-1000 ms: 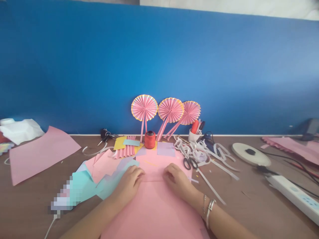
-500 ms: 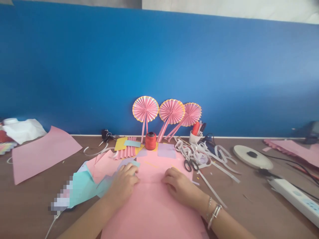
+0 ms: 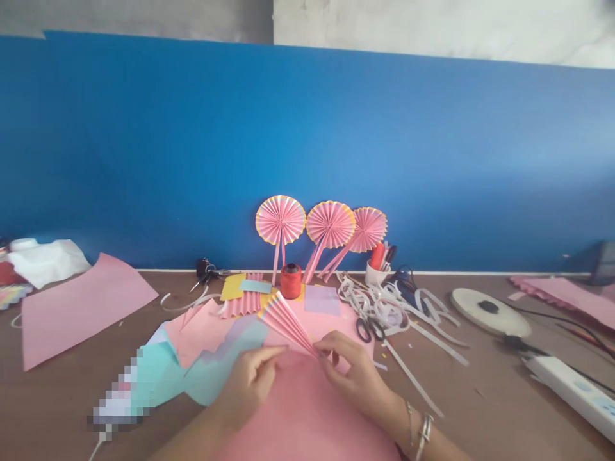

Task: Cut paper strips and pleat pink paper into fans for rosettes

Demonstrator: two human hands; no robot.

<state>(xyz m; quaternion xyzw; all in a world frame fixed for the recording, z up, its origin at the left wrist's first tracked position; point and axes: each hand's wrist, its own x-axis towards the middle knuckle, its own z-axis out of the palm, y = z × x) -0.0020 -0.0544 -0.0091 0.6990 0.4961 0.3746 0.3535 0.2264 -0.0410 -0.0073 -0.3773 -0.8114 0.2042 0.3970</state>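
The right hand (image 3: 353, 378) is pinching the near end of a pleated pink paper (image 3: 284, 321) between thumb and fingertips. The pleats are fanning out from that pinch, up and away toward the far left. The left hand (image 3: 250, 381) is curling beside it, with its thumb and forefinger stretching to the same gathered end and touching it. Whether it is truly gripping there I cannot tell. The two hands are sitting close together but are not touching each other.

Under both hands a large pink sheet (image 3: 298, 419) is lying flat on the desk (image 3: 480, 397) and running back toward the person. Just left of the left hand, teal paper (image 3: 166, 374) and smaller pink pieces are overlapping.

Just beyond the right hand, black-handled scissors (image 3: 369, 330) are lying among curling white paper strips (image 3: 389, 298). Farther beyond both hands a red thread spool (image 3: 291, 282) is standing. Behind it, three pink paper fans (image 3: 329, 224) are leaning against the blue wall (image 3: 307, 141), beside a white cup (image 3: 373, 275) holding pens.

Well to the right of the right hand, a round white disc (image 3: 490, 304) and a white power strip (image 3: 571, 387) are resting. Well to the left of the left hand, another pink sheet (image 3: 81, 307) is lying flat.
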